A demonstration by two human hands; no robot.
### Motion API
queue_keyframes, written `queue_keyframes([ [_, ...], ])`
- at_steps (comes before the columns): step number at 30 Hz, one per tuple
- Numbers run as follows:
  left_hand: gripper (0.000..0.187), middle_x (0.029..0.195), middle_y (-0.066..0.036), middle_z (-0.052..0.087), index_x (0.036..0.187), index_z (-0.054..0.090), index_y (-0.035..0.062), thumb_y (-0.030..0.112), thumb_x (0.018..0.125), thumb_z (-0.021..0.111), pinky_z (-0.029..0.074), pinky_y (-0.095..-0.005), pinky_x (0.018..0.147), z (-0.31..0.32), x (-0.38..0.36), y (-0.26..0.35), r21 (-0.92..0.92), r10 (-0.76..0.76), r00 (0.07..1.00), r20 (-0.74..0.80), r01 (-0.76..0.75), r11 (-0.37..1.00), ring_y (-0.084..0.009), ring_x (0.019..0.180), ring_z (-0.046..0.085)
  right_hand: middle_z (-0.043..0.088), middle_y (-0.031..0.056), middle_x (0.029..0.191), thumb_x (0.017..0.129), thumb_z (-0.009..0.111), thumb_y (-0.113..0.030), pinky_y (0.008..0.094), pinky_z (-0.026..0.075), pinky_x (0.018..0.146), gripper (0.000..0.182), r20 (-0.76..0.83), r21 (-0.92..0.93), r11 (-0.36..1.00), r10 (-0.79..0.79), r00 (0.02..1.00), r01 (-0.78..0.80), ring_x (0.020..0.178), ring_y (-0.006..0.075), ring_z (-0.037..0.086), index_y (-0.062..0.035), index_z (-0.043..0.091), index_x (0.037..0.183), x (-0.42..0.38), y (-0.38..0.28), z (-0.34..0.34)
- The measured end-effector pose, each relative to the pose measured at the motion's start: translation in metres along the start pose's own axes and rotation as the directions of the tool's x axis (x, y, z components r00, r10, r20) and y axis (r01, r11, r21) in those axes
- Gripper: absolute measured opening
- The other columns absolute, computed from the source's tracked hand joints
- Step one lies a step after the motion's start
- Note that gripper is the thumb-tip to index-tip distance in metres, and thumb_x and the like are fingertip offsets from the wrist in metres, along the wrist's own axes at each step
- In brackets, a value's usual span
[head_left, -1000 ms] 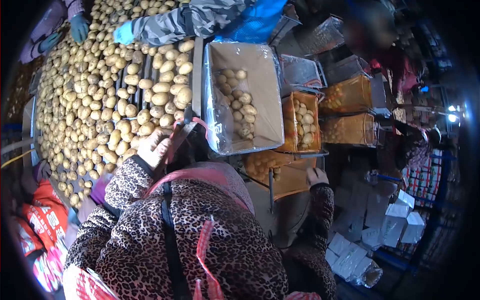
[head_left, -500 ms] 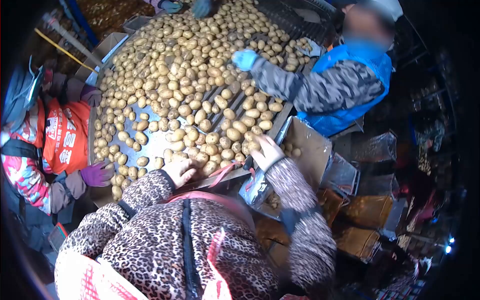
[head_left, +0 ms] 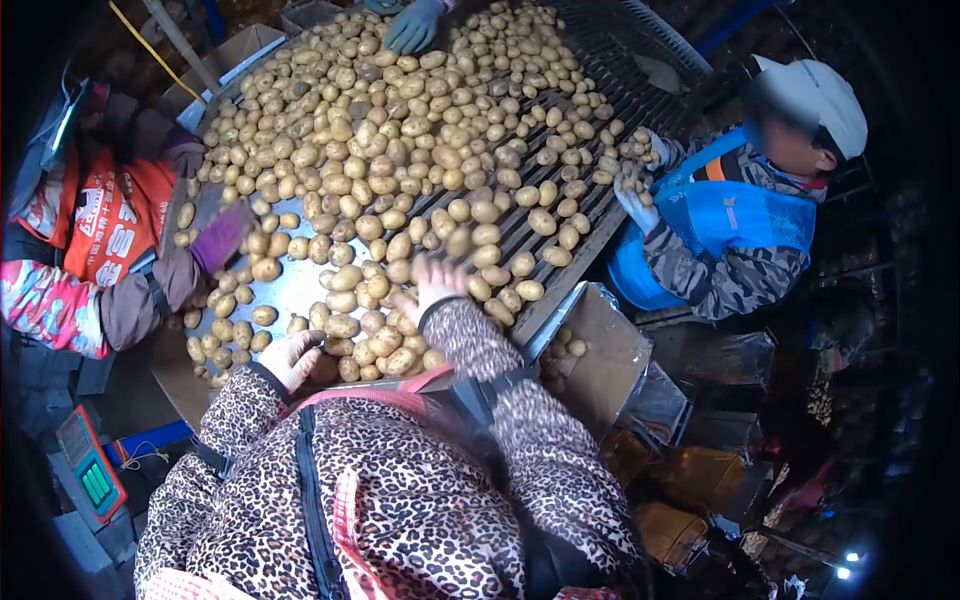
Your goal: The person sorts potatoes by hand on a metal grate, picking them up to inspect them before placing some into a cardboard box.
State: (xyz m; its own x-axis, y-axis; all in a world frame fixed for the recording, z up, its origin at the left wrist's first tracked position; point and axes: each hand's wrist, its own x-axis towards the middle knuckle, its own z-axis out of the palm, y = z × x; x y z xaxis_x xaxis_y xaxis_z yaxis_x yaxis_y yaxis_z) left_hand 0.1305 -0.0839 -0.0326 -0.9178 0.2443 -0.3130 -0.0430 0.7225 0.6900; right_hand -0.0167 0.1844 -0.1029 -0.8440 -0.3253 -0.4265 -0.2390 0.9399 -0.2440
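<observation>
A wide heap of potatoes (head_left: 360, 170) covers the sorting table (head_left: 297, 284), part smooth metal and part dark slats. My right hand (head_left: 437, 283) reaches over the potatoes near the front, its fingers spread and slightly blurred, with potatoes around and below them. At the front edge rests my left hand (head_left: 290, 358), fingers loosely extended beside a few potatoes, and no potato shows in its grasp. Both my sleeves are leopard print with dark bands.
Right of my arm stands an open box (head_left: 600, 355) with some potatoes inside. A co-worker in a blue vest (head_left: 730, 215) holds potatoes at the right edge. Another's purple glove (head_left: 222, 238) is at the left; a blue-grey glove (head_left: 414, 27) reaches in from the far side. A scale (head_left: 92, 470) stands lower left.
My right hand has moved left from the box side to over the potatoes. My left hand has shifted slightly left. The blue-vested co-worker has drawn back from the heap and turned rightward.
</observation>
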Motion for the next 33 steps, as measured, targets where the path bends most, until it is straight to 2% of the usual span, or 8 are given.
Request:
queue_keyframes([
  [5, 0.034, 0.112, -0.02, 0.062, 0.124, 0.056, 0.0024, 0.019, 0.094, 0.053, 0.044, -0.0392, 0.096, 0.002, -0.001, -0.001, 0.0, -0.044, 0.999, -0.032, 0.044, 0.999, -0.0348, 0.109, 0.059, 0.066, 0.0175, 0.1, 0.089, 0.055, -0.022, 0.0428, 0.052, 0.089, 0.028, -0.147, 0.588, 0.801, 0.239, 0.96, -0.11, 0.096, 0.035, 0.063, -0.0026, 0.063, 0.108, -0.009, 0.091, -0.084],
  [6, 0.034, 0.112, -0.02, 0.062, 0.123, 0.056, 0.0024, 0.019, 0.094, 0.053, 0.044, -0.0394, 0.096, 0.001, -0.003, -0.002, -0.017, -0.06, 0.998, -0.029, 0.059, 0.998, -0.0348, 0.109, 0.059, 0.063, 0.0191, 0.109, 0.088, 0.057, -0.018, 0.0416, 0.051, 0.092, 0.029, -0.592, 0.329, 0.944, 0.206, 0.779, 0.0, 0.102, 0.035, 0.061, -0.0048, 0.061, 0.114, 0.008, 0.136, -0.056],
  [12, 0.035, 0.112, -0.019, 0.062, 0.123, 0.056, 0.0029, 0.024, 0.095, 0.051, 0.045, -0.0406, 0.096, 0.0, 0.003, 0.009, 0.007, -0.047, 0.999, -0.012, 0.047, 0.999, -0.0351, 0.109, 0.058, 0.054, 0.0166, 0.129, 0.082, 0.062, -0.015, 0.0431, 0.047, 0.098, 0.055, -0.214, -0.048, 0.978, 0.189, 0.958, -0.203, 0.116, 0.0351, 0.055, -0.016, 0.049, 0.136, 0.051, 0.2, -0.074],
  [17, 0.034, 0.111, -0.02, 0.061, 0.122, 0.057, 0.0064, 0.026, 0.095, 0.049, 0.045, -0.0416, 0.096, 0.004, 0.007, 0.013, 0.085, 0.035, 0.999, 0.018, -0.037, 0.996, -0.0366, 0.108, 0.058, 0.054, 0.0206, 0.119, 0.082, 0.067, -0.022, 0.0464, 0.053, 0.09, 0.055, -0.283, 0.277, 0.955, 0.19, 0.94, -0.11, 0.107, 0.034, 0.06, -0.0188, 0.051, 0.134, 0.074, 0.164, -0.041],
  [19, 0.037, 0.111, -0.02, 0.061, 0.123, 0.056, 0.0058, 0.03, 0.096, 0.048, 0.045, -0.0419, 0.096, -0.003, 0.001, 0.016, 0.026, 0.087, 0.996, 0.011, -0.087, 0.996, -0.0368, 0.109, 0.058, 0.061, 0.0187, 0.109, 0.082, 0.066, -0.021, 0.0463, 0.058, 0.076, 0.052, 0.011, 0.995, -0.096, 0.238, 0.971, 0.013, 0.099, 0.0299, 0.063, -0.0093, 0.052, 0.131, 0.065, 0.156, -0.046],
  [21, 0.04, 0.111, -0.02, 0.062, 0.124, 0.056, 0.0039, 0.031, 0.095, 0.048, 0.045, -0.0407, 0.096, 0.007, -0.003, 0.001, -0.041, 0.01, 1.0, 0.003, -0.009, 0.999, -0.036, 0.108, 0.059, 0.063, 0.0146, 0.115, 0.09, 0.056, -0.03, 0.0429, 0.058, 0.07, 0.049, -0.031, 0.661, -0.75, -0.072, 0.997, -0.034, 0.101, 0.0289, 0.063, -0.0027, 0.049, 0.131, 0.031, 0.146, -0.043],
  [31, 0.038, 0.111, -0.013, 0.061, 0.12, 0.055, 0.0106, 0.02, 0.083, 0.059, 0.047, -0.043, 0.09, 0.039, 0.052, 0.018, 0.235, 0.467, 0.882, -0.059, -0.443, 0.865, -0.032, 0.107, 0.058, 0.063, 0.0086, 0.093, 0.093, 0.057, -0.032, 0.03, 0.043, 0.051, 0.023, 0.137, 0.67, -0.707, -0.179, 0.974, -0.224, 0.07, 0.0194, 0.059, -0.0117, 0.06, 0.105, -0.07, 0.032, -0.036],
  [33, 0.045, 0.13, -0.012, 0.053, 0.124, 0.053, 0.011, 0.023, 0.081, 0.061, 0.04, -0.0473, 0.101, 0.05, 0.075, 0.04, 0.325, 0.686, 0.727, 0.005, -0.65, 0.687, -0.0312, 0.124, 0.048, 0.064, 0.0087, 0.09, 0.094, 0.053, -0.031, 0.0319, 0.043, 0.049, 0.025, 0.357, 0.732, -0.672, 0.234, 0.904, -0.115, 0.07, 0.0204, 0.059, -0.0093, 0.061, 0.103, -0.078, 0.014, -0.048],
])
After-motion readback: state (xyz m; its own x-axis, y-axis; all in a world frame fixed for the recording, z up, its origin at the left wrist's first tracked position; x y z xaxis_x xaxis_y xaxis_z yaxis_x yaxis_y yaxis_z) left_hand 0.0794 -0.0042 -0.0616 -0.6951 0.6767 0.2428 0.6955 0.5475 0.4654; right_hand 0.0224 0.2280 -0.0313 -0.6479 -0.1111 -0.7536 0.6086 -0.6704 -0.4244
